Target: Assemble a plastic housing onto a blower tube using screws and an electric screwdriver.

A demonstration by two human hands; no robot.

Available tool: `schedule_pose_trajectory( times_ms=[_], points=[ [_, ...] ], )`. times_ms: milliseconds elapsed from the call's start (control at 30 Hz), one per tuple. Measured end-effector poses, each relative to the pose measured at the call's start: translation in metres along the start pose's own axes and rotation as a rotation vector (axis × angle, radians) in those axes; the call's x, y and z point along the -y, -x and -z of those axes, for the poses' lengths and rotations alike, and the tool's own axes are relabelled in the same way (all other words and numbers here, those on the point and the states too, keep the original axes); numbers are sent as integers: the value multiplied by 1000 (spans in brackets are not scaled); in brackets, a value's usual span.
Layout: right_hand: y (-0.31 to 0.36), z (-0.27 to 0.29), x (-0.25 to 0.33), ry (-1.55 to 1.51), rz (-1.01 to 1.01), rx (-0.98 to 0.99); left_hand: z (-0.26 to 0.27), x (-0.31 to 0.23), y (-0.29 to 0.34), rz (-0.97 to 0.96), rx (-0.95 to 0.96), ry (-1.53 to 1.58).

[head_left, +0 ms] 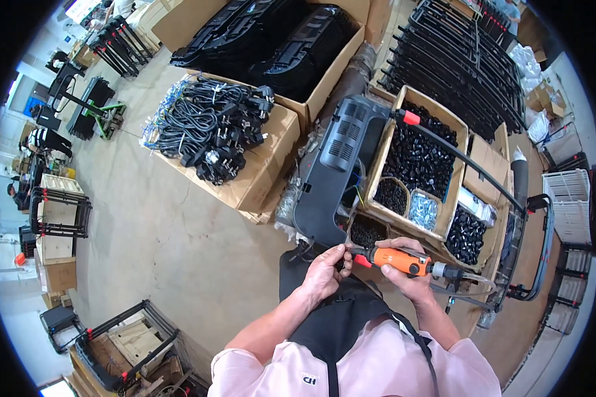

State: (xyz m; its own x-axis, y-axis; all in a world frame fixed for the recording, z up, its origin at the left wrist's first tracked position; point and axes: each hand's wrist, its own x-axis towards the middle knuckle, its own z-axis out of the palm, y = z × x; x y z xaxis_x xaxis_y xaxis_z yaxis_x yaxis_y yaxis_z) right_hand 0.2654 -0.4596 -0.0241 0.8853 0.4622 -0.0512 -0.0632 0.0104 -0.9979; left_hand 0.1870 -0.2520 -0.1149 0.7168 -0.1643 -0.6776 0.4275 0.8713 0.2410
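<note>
My right hand [407, 278] is wrapped round an orange air screwdriver [396, 260], which lies level with its dark nose pointing left and a hose fitting on its right end. At that nose my left hand [326, 272] has its fingers pinched together; what they grip is too small to make out. Just beyond both hands stands a dark grey plastic motor cover [344, 149] on a black frame, with a few thin wires showing at its side. A red piece [362, 261] shows beneath the screwdriver.
Right of the cover, a cardboard box [382, 142] holds black small parts and a tub of silvery screws [423, 210]. Coiled black power cords [208, 126] lie on a carton to the left. Behind are black plastic covers [298, 56] and stacked black frames [453, 59].
</note>
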Motion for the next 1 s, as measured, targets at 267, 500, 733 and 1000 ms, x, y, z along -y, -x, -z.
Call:
schedule_pose_trajectory(
  times_ms=[267,500,733,1000],
  points=[
    [38,20,-19,20,31,57,5,36,9,4,-29,98],
    [55,8,-17,38,62,-1,17,36,4,118,96,117],
    [52,-23,-14,32,45,-64,32,14,3,181,166,138],
    [47,-66,-9,141,11,-167,41,-2,6,268,150,96]
  ],
)
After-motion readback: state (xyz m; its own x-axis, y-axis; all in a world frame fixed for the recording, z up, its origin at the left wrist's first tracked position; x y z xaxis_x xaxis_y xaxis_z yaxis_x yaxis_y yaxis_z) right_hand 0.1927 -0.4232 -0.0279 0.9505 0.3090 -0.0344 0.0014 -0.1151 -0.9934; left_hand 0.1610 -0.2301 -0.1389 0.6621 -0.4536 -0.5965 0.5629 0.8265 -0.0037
